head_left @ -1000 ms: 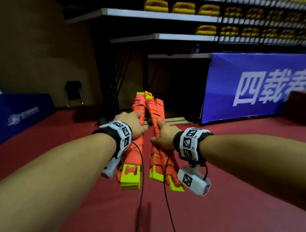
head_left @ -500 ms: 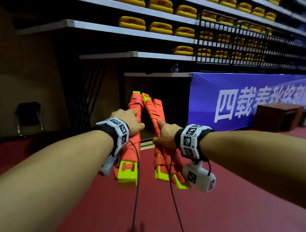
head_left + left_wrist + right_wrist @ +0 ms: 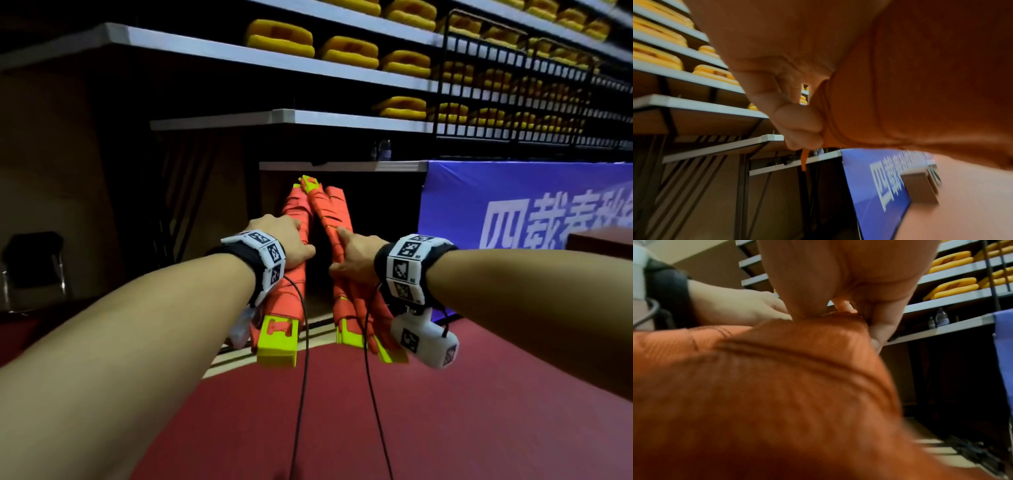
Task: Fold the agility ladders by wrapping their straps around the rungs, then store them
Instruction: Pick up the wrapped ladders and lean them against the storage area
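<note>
— Two strap-wrapped bundles, left ladder bundle (image 3: 295,274) and right ladder bundle (image 3: 337,260), are held chest-high above red floor (image 3: 342,428)?

— Yes: each is gripped tightly by left hand (image 3: 279,240) and right hand (image 3: 356,257), long axes pointed away toward the bleachers (image 3: 342,118), tips converging.

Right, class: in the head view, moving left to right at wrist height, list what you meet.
Black chair → left hand → left ladder bundle → right ladder bundle → right hand → blue banner.
</note>
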### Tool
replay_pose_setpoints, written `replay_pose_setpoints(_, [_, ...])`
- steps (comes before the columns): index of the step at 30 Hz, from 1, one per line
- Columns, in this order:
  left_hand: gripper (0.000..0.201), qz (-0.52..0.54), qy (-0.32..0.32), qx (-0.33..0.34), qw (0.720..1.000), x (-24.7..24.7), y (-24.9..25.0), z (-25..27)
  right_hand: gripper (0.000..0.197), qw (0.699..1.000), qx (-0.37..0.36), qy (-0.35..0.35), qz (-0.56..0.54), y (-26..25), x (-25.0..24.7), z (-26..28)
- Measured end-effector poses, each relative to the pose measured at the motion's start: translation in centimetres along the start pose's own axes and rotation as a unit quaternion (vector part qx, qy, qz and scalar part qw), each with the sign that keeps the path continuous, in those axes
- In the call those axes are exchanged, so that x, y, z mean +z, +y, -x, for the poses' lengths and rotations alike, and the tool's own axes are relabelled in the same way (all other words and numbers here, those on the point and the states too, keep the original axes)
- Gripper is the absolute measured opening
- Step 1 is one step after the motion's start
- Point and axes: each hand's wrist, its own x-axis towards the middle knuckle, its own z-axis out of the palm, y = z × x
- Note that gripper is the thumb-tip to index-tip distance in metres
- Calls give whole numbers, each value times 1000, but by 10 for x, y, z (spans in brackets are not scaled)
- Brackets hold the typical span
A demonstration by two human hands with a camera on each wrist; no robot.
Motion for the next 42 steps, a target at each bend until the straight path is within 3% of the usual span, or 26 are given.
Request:
replay_pose_setpoints(10, [55,4,50,57,997,72,-78,-289,55,998,31,43,33,-2,37,-292])
replay_pose_setpoints(16, [64,20,54,75,996,92,-97,-451,56,996,60,46,51,28,41,-443])
replay_pose_setpoints(23, [52,10,70,123,990,140,-75,-618,54,993,78,74,55,91,60,-616])
replay_pose_setpoints(32, [59,-4,79,110,991,195,-28,-862,58,991,59,99,64,203,60,-858])
replay_pose_setpoints(42, [58,12,93,118,989,262,9,-1101,58,989,78,102,73,310,74,-1075])
